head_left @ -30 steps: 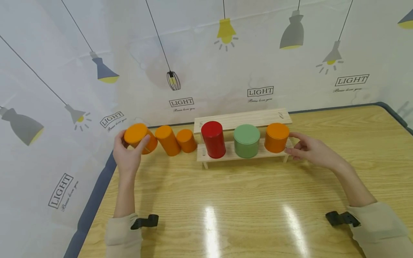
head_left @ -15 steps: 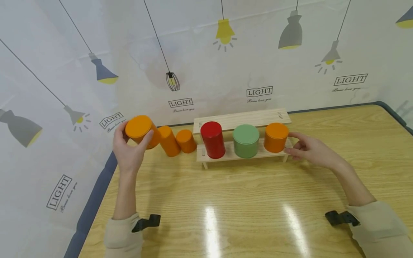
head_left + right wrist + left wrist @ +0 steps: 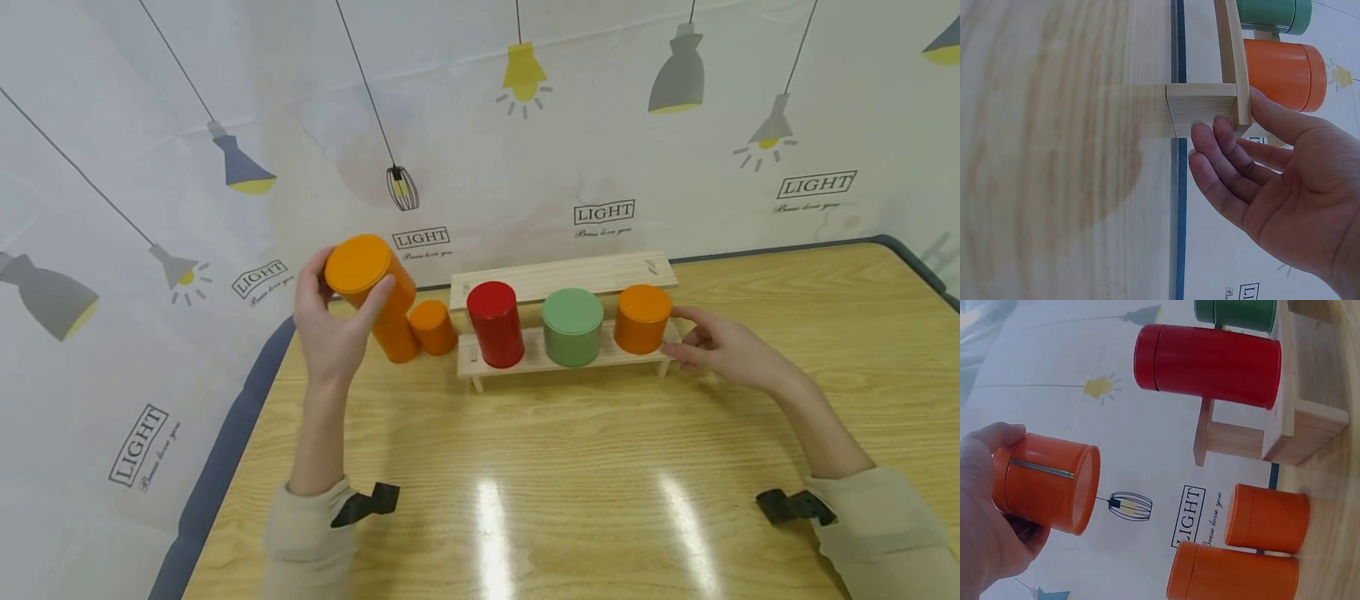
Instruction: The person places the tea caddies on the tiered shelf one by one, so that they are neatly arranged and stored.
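Note:
My left hand grips an orange lidded tin round its side, thumb in front, and holds it up off the table. In the left wrist view the tin shows a thin metallic strip and its bottom edge. In the head view it partly covers a tall orange tin, beside which stands a small orange tin. My right hand holds the right end of a two-step wooden shelf, next to an orange tin on the lower step. Its fingers curl by the shelf's leg.
On the lower step also stand a tall red tin and a wide green tin. The upper step lies behind them. A lamp-print curtain hangs behind the wooden table.
My left hand has lifted the orange tin up from beside the tall orange tin and carried it to the right, over that tin. My right hand stays at the shelf's end.

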Action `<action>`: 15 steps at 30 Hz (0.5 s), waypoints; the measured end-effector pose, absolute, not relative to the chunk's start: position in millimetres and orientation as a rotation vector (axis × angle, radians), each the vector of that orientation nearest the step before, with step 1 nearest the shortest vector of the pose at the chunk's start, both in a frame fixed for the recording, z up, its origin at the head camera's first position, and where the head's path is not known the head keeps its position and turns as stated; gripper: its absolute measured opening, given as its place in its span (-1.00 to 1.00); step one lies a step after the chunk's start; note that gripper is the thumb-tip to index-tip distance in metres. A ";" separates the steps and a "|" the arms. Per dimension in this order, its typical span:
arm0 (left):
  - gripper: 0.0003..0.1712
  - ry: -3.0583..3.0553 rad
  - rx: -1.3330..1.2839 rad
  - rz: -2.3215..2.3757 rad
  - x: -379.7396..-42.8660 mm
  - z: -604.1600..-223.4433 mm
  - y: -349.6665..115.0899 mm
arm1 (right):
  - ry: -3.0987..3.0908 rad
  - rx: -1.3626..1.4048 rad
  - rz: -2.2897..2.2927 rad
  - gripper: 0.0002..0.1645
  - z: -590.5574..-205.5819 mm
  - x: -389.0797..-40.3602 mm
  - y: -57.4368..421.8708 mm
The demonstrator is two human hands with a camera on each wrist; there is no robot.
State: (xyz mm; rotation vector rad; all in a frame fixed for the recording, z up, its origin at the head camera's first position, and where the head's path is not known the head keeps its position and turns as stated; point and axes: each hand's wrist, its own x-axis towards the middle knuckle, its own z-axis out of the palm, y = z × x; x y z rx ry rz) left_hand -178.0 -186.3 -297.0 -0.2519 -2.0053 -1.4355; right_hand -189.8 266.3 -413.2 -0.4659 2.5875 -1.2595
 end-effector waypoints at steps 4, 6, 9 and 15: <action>-0.25 -1.976 -0.324 -1.477 -190.0 -301.1 -179.4 | 2.587 -0.467 -1.260 -0.14 -412.8 -189.5 266.3; -0.25 -1.956 -0.373 -1.496 -193.1 -301.0 -173.6 | 2.584 -0.467 -1.262 -0.14 -412.5 -189.3 266.3; -0.24 -1.936 -0.445 -1.518 -195.3 -300.0 -162.4 | 2.580 -0.464 -1.266 -0.14 -412.2 -189.1 266.3; -0.25 -1.926 -0.506 -1.561 -195.9 -298.9 -139.2 | 2.575 -0.463 -1.276 -0.14 -412.6 -189.4 267.0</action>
